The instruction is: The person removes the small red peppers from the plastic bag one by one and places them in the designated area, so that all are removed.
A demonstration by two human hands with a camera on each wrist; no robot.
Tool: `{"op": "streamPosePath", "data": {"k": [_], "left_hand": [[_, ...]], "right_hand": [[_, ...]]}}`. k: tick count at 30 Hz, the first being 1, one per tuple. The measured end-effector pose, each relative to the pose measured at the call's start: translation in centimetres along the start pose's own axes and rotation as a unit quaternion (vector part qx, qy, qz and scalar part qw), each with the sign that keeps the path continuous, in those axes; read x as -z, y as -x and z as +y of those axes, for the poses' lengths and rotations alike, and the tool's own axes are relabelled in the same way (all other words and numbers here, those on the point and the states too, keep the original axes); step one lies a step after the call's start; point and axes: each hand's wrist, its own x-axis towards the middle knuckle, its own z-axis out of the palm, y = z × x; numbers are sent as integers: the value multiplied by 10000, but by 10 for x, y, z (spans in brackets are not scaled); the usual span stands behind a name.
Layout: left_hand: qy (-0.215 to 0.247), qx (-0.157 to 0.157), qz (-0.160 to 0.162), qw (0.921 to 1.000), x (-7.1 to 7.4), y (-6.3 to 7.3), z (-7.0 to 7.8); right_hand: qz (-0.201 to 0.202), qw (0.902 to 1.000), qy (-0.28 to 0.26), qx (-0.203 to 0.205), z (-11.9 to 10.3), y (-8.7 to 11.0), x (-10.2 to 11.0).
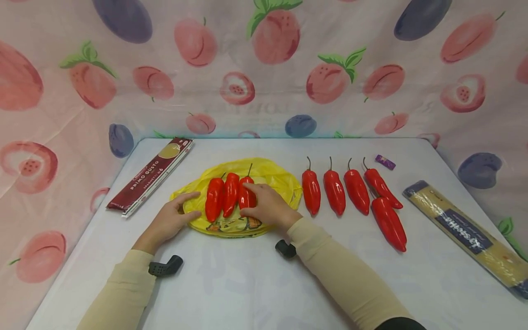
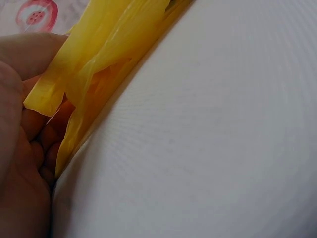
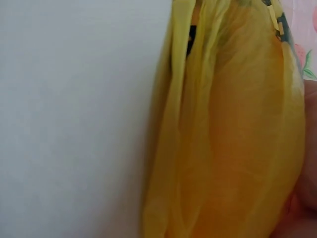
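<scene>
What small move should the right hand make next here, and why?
Probably loosen the right hand and leave the pinched pepper on the yellow bag. Two other peppers already lie there beside it, and five loose peppers lie on the white table to the right, so freeing that hand seems sensible.

- Bare worktop (image 1: 231, 288) between the sleeves (image 1: 342, 270) gives a near-side path to the yellow bag (image 1: 285, 178).
- Five red peppers (image 1: 334, 193) obstruct its right side.
</scene>
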Motion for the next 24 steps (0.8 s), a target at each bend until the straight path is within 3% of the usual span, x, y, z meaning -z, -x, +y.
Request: {"op": "streamPosePath", "data": {"k": [15, 24], "left_hand": [[-66, 12, 16, 10000, 0, -1, -1], [-59, 37, 12, 10000, 0, -1, 0]], "right_hand": [[-123, 9998, -75, -118, 3, -3, 1], [106, 9991, -350, -204, 3, -3, 2]]}}
